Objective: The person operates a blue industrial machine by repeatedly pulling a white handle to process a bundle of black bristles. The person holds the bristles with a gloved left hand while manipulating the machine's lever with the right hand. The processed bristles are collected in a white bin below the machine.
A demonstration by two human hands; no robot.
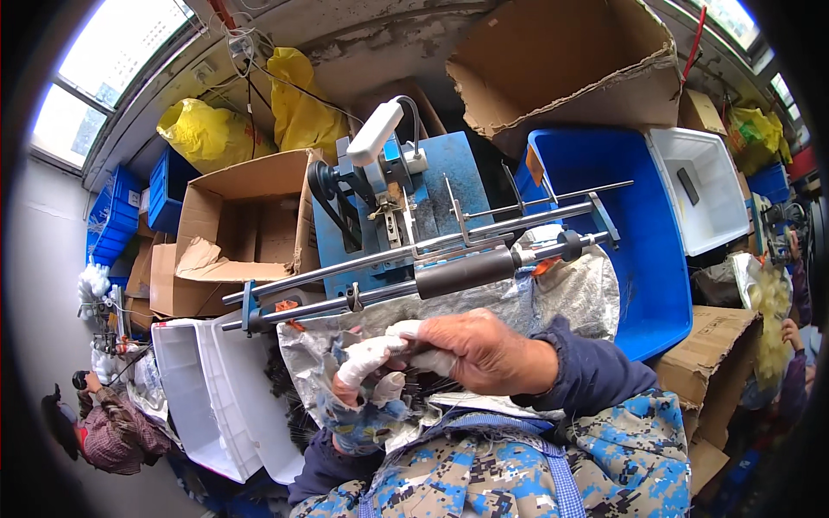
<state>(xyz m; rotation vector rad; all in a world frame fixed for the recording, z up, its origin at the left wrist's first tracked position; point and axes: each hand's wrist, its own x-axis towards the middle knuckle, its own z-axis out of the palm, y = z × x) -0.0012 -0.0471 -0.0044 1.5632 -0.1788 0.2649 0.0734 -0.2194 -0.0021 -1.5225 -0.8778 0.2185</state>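
My left hand (367,399) and my right hand (484,352) meet over my lap, fingers bent and pressed close together. White wrapping covers several fingertips on both. Whatever lies between the fingers is too small and hidden to name. A blue patterned cover wraps part of my left hand. Just beyond them stands a bench machine on a blue metal plate (453,186), with a black pulley, a white lamp head (375,134) and long steel rails (337,278). A dark roller (465,272) sits on the front rail, above a silvery sheet (315,367) draped below.
A deep blue bin (665,293) and a white bin (708,194) stand to the right. White bins (203,397) and an open cardboard box (194,233) are at left. Another large box (570,73) sits behind. Other people work at the far left (121,427) and far right.
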